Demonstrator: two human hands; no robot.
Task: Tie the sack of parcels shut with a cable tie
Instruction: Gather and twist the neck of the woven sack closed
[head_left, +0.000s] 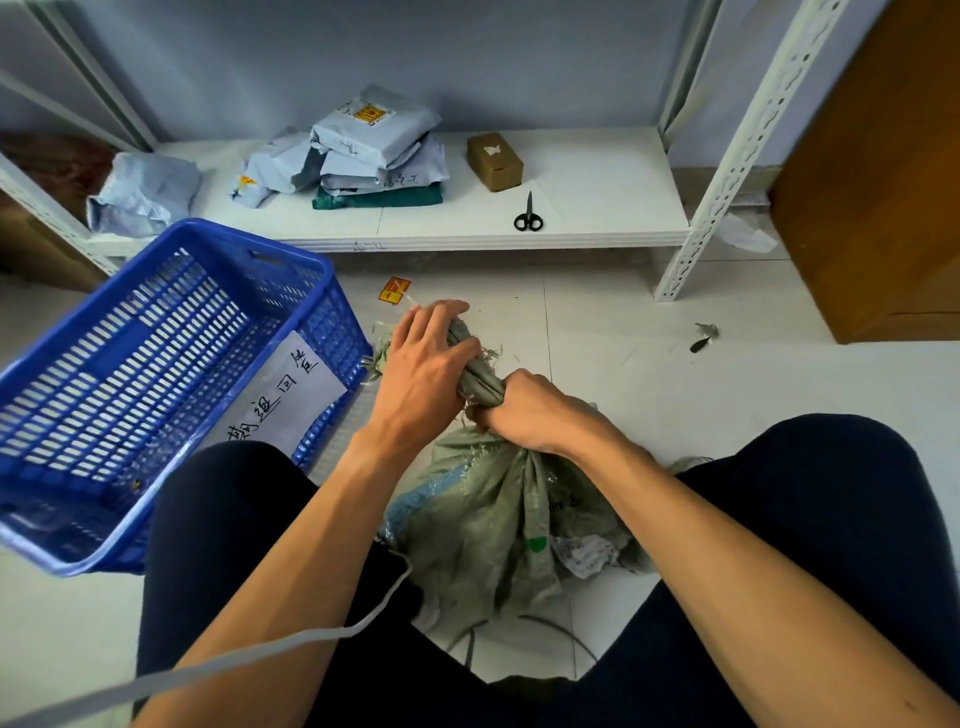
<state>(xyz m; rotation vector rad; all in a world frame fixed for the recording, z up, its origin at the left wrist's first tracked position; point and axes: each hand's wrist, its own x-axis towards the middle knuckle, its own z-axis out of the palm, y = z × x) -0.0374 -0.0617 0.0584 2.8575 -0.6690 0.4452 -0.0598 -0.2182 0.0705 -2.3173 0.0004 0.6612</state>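
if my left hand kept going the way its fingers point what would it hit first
From the left hand, only bare floor lies ahead, then probably the low shelf front edge near the scissors; depth is unclear.

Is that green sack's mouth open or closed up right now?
Gathered shut, not tied: the left hand and right hand grip the sack by its twisted neck; no tie shows there.

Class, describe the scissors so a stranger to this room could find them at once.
Look at the low white shelf against the wall. Right of its heap of grey-blue parcel bags stands a small brown cardboard box, and the scissors lie just in front of that, near the shelf's front edge. They are the only black thing on the shelf, blades shut.
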